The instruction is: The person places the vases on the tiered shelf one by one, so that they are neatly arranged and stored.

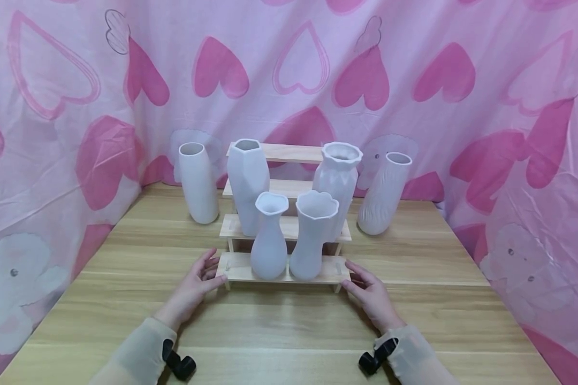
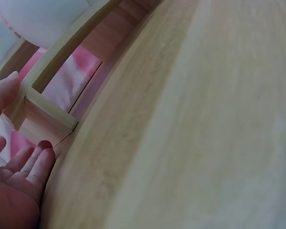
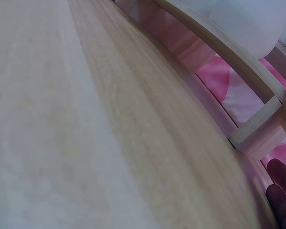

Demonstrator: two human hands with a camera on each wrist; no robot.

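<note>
A stepped wooden rack (image 1: 331, 274) stands in the middle of the table, several white vases on its lower steps. My left hand (image 1: 196, 286) is at the left end of the bottom step, thumb right at its front corner and loose fingers along its side. Opposite it, my right hand (image 1: 373, 294) is at the right end, thumb near the front corner. On the bottom step are a slim-necked vase (image 1: 270, 246) and a flared, wavy-rimmed vase (image 1: 314, 235). Behind them, on the second step, stand a faceted vase (image 1: 247, 182) and a ruffled-rim vase (image 1: 339, 166).
A smooth white vase (image 1: 199, 184) stands on the table left of the rack, and a ribbed, tilted-looking vase (image 1: 384, 195) stands to its right. A pink heart-patterned curtain (image 1: 301, 59) encloses the wooden table (image 1: 279, 331) at the back and sides.
</note>
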